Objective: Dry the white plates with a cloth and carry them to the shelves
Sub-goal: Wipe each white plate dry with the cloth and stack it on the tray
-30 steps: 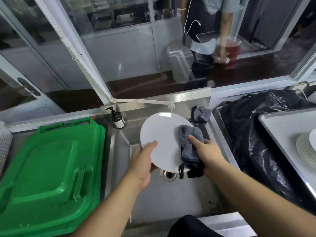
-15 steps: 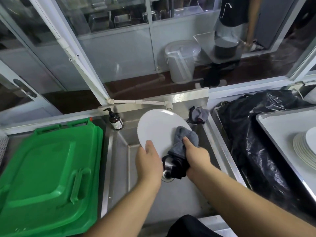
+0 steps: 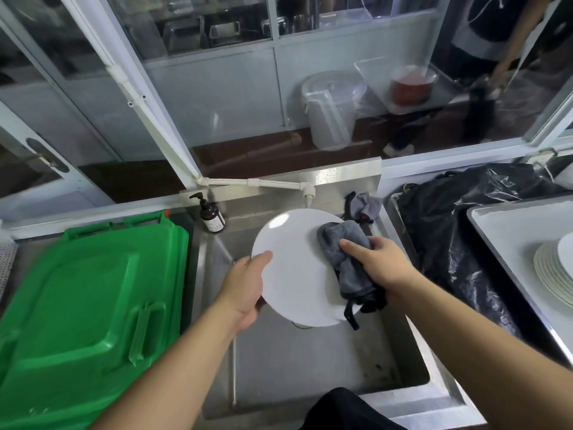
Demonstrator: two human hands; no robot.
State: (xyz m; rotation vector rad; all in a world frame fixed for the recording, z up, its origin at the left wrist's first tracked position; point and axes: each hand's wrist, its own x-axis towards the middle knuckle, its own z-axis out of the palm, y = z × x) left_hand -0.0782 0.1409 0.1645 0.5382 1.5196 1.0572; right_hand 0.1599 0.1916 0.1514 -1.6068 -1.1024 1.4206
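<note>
A white plate (image 3: 297,271) is held above the steel sink (image 3: 310,361), tilted so that its face is turned toward the camera. The left hand (image 3: 245,288) holds the plate at its left rim: the thumb lies on the face and the fingers pass behind the rim. The left grip is closed on the plate.

The right hand (image 3: 376,263) presses a grey cloth (image 3: 347,256) against the right part of the plate face. The thumb lies across the cloth, and the fingers are curled around its bunched lower part. The right grip is closed on the cloth. Dark straps of the cloth hang below the plate's lower right rim.

A stack of white plates (image 3: 555,271) rests on a tray (image 3: 508,221) on the surface at the far right, well apart from the sink. A black plastic bag (image 3: 449,231) lies between the sink and the tray. A second grey cloth (image 3: 364,206) lies on the sink's back right corner. A brown pump bottle (image 3: 210,214) stands upright at the back left corner. A green bin lid (image 3: 86,305) lies just beside the sink on the left. A white tap (image 3: 307,193) hangs over the plate's upper rim.
</note>
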